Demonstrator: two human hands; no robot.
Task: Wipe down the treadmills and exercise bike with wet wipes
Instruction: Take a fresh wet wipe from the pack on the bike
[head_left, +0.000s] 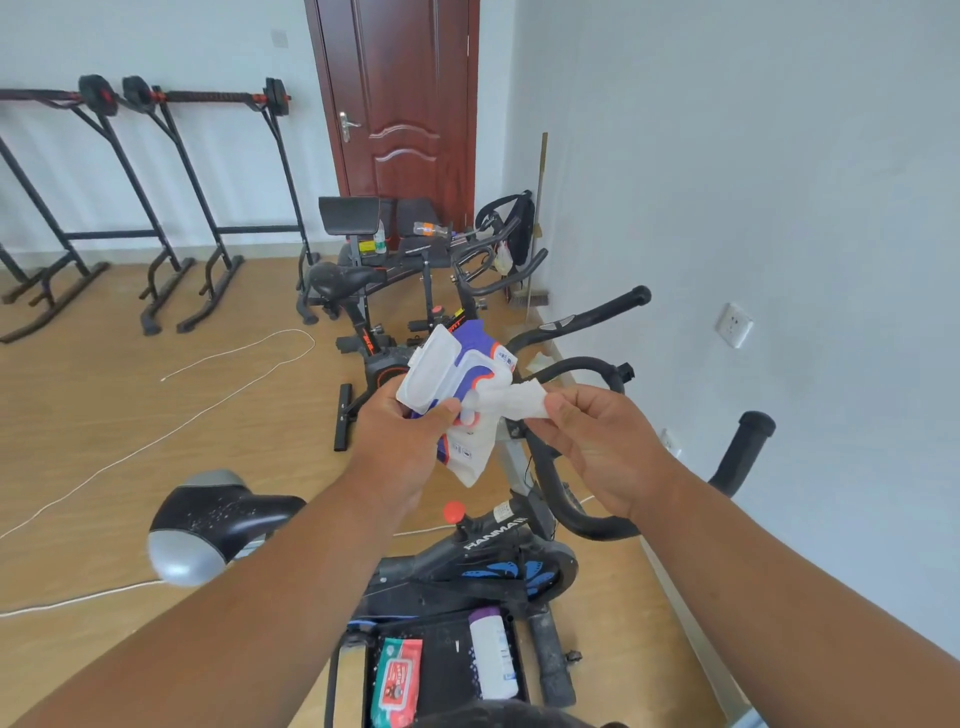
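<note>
While the left hand (402, 434) holds the wet wipes pack (460, 395) up above the exercise bike (493, 551), fingers and thumb curled round its lower half with the flip lid (431, 371) standing open, the right hand (597, 447) pinches the free end of a wet wipe (511, 402) that is part way out of the opening. So both grips are closed on something: one round the pack, one on the sheet.

We judge this to be the fetch-a-wipe step, with the wiping of the black handlebar (587, 371) and the speckled saddle (218, 519) not yet begun.

What could go wrong here, in our view:
- The wipe may tear if it is pulled sideways against the edge of the opening.
- A second sheet may trail out behind the first, since such wipes are often interleaved.
- The soft pack may slip from the left grip if the pull is sharp, and drop onto the bike frame or the wooden floor (130, 415).
- The lid left open would let the remaining wipes dry.

A second, red wipes pack (397, 683) and a white bottle (493, 654) lie on a black tray (449, 670) at the bike's base.
</note>
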